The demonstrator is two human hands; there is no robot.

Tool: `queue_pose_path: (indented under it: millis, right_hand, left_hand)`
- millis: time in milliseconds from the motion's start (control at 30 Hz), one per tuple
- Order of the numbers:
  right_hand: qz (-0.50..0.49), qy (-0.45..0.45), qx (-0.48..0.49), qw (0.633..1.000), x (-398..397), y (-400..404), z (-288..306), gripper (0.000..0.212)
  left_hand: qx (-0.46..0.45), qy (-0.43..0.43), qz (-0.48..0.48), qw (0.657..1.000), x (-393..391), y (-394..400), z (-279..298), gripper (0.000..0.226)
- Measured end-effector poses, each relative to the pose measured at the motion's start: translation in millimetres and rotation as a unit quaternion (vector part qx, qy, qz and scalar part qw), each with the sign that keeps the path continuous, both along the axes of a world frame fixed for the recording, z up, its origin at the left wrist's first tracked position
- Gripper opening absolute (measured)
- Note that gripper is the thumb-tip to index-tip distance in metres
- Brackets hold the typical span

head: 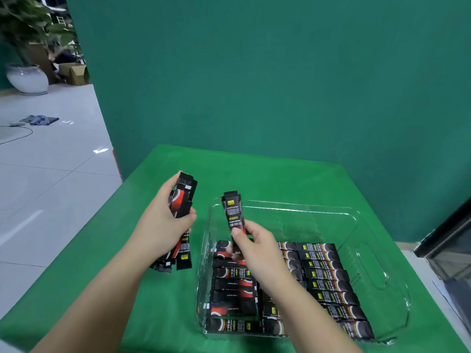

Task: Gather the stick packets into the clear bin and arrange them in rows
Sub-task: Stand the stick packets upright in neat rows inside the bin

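over the near-left corner of the clear plastic bin (369, 253), the right hand (257, 248) pinches a black and red stick packet (234, 212) upright by its lower end. just left of it, the left hand (163, 225) is closed round a bundle of black and red stick packets (182, 200) above the green bench (280, 179). below the right hand, rows of packets (328, 276) lie flat inside the bin.

Clear, glossy plastic for the bin (367, 220), glinting along its rim. Shiny black-and-red foil-like film on the stick packets (328, 276) inside and on the bundle (182, 200) at ten o'clock. Matt green cloth over the table (158, 309), faintly wrinkled; glossy floor tiles (51, 161) at nine o'clock.
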State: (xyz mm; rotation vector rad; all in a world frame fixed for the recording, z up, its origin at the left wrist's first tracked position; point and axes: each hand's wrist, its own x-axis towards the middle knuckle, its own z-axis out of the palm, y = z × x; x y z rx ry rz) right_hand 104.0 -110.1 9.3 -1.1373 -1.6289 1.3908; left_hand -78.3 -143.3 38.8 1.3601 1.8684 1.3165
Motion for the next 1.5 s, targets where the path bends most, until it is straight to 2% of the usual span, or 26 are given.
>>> queue_pose_path:
  millis: [133,233,367,433,633,833,933,1200,1500]
  right_hand:
    - [-0.032,-0.009,-0.037,0.999,15,12,-15,0.011]
    - [-0.053,-0.028,-0.074,0.995,25,19,-24,0.006]
    - [-0.084,-0.082,-0.086,0.989,35,26,-37,0.018]
    - [-0.083,-0.121,-0.076,0.986,40,31,-45,0.022]
    - [-0.049,-0.209,-0.036,0.976,48,39,-62,0.019]
    - [-0.026,-0.231,-0.032,0.972,42,42,-68,0.020]
    - [-0.023,-0.271,0.012,0.962,35,46,-68,0.033]
    - [-0.065,-0.261,0.031,0.963,13,56,-75,0.010]
    - [-0.079,-0.301,0.045,0.949,-1,56,-85,0.011]
  left_hand:
    - [-0.051,0.036,0.031,0.998,-18,5,-27,0.074]
    - [-0.127,0.061,0.037,0.989,-30,9,-62,0.077]
    - [-0.245,0.084,0.015,0.966,-37,3,-115,0.080]
    - [-0.277,0.089,0.003,0.957,-37,0,-133,0.082]
    - [-0.293,0.115,-0.019,0.949,-44,8,-146,0.080]
    - [-0.307,0.122,-0.038,0.943,-47,16,-148,0.077]
    - [-0.314,0.124,-0.044,0.940,-47,18,-149,0.077]
    - [-0.323,0.110,-0.044,0.939,-49,19,-152,0.079]
    - [-0.330,0.113,-0.044,0.936,-48,19,-150,0.079]
